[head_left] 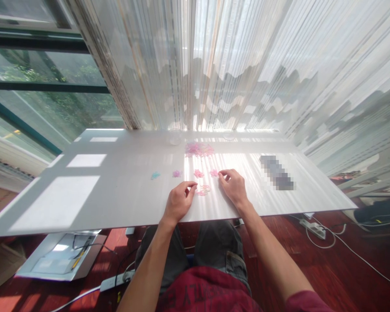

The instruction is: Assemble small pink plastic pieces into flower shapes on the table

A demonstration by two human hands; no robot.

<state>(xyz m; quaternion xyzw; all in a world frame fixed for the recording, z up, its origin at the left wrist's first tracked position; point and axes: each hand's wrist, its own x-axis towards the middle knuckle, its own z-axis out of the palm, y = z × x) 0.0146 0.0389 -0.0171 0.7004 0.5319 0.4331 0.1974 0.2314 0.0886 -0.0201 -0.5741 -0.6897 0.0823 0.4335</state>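
Note:
My left hand (179,201) rests low over the white table, thumb and fingertips pinched together. Just right of them lies a small mixed pile (203,190) of thin pink and pale pieces, too small to name. My right hand (233,187) is also closed in a pinch, its fingertips at the right edge of a small pink pile (214,173). What either pinch holds is too small to make out. In the same row sit a deeper pink pile (199,173), a purple pile (177,173) and a teal pile (155,175). Behind them spreads a larger pink heap (199,149).
A clear round container (175,137) stands at the table's (123,195) back, with a clear lid-like disc (229,138) farther right. A pixelated dark object (277,173) lies at right. Below are a white box (63,255), power strips (313,228) and cables.

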